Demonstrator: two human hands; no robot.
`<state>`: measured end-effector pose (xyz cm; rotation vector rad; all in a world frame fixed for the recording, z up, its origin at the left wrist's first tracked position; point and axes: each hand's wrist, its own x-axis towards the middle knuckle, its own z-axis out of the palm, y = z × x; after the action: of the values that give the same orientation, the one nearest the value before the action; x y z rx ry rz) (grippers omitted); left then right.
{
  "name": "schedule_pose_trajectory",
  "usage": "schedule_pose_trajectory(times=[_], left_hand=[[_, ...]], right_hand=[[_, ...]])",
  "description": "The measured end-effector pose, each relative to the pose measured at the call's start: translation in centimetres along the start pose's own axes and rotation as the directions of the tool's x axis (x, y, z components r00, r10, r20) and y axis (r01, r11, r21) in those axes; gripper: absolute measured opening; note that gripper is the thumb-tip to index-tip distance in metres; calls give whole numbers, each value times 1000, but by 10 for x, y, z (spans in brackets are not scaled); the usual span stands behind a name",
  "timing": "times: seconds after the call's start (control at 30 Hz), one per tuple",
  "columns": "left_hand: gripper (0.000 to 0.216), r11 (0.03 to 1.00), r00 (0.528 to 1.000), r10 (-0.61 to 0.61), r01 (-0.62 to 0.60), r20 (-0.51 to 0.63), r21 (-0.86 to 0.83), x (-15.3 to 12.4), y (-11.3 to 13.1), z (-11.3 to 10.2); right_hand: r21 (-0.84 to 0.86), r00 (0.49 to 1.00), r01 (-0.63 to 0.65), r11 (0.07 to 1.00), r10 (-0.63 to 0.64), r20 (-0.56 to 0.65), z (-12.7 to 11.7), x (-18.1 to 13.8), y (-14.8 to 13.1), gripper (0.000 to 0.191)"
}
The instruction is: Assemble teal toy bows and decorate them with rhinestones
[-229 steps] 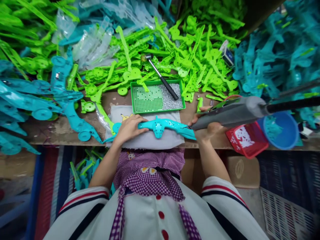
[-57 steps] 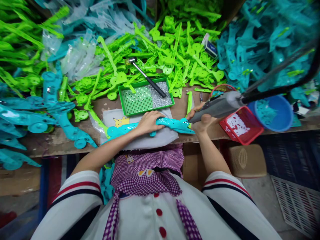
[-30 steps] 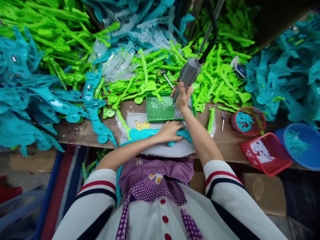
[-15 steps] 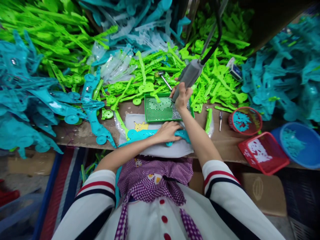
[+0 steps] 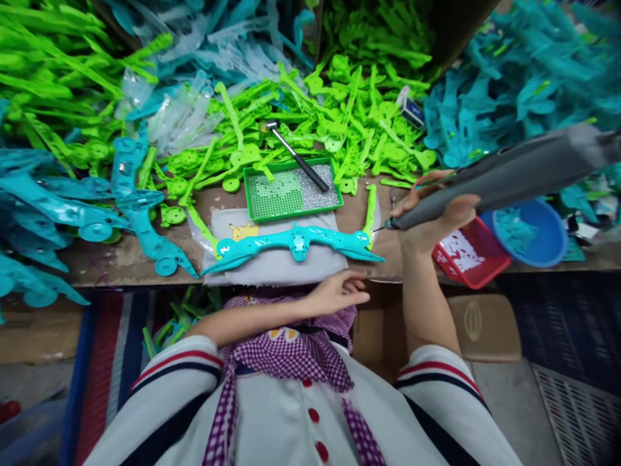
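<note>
My right hand (image 5: pixel 421 238) is wrapped around a grey electric screwdriver (image 5: pixel 514 171), whose thin bit points left over the table. The bit's tip is close to the right end of a long turquoise plastic part (image 5: pixel 262 243). This part lies across a grey cloth (image 5: pixel 272 274) with a yellow cartoon figure. Green strips in clear film lie at both of its ends, a left strip (image 5: pixel 204 228) and a right strip (image 5: pixel 370 210). In front of the table edge, my left hand (image 5: pixel 340 291) hovers with loosely bent fingers, apart from the part and holding nothing.
A green mesh tray (image 5: pixel 246 194) of small metal pieces has a hammer (image 5: pixel 301 158) across it. Green parts (image 5: pixel 334 116) pile up behind; turquoise parts (image 5: pixel 63 220) heap at the left. A red basket (image 5: pixel 478 275) and blue basin (image 5: pixel 553 243) stand right.
My right hand has carried the screwdriver from over the tray to the right. My left hand has come off the turquoise part, back toward my body. The view has shifted right.
</note>
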<state>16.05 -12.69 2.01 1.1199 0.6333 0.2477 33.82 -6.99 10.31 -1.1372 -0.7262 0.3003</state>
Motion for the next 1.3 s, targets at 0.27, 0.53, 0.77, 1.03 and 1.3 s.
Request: schedule_pose_trajectory(times=[0.27,0.53,0.77,1.03,1.3], left_hand=[[19,565,896,-419,131,-146,-815,97,-11,91],[16,615,862,-397,-4,-314,-788,98,-12,97],[18,610,867,-399,7,-300,-792,101,-13,97],[16,589,852,-406,-33,-331,-807,100,-13,99],[20,615,821,-426,-45,-380,-787,100,-11,101]], right_hand=[[-21,994,-89,996,90,55,-42,-37,-5,64],[-1,990,-60,998,59,128,-56,-47,25,57],[-145,984,-98,985,117,134,-57,-49,40,66],[-174,980,-70,982,100,169,-61,-54,49,69],[-157,980,-58,986,86,180,-68,-59,57,61]])
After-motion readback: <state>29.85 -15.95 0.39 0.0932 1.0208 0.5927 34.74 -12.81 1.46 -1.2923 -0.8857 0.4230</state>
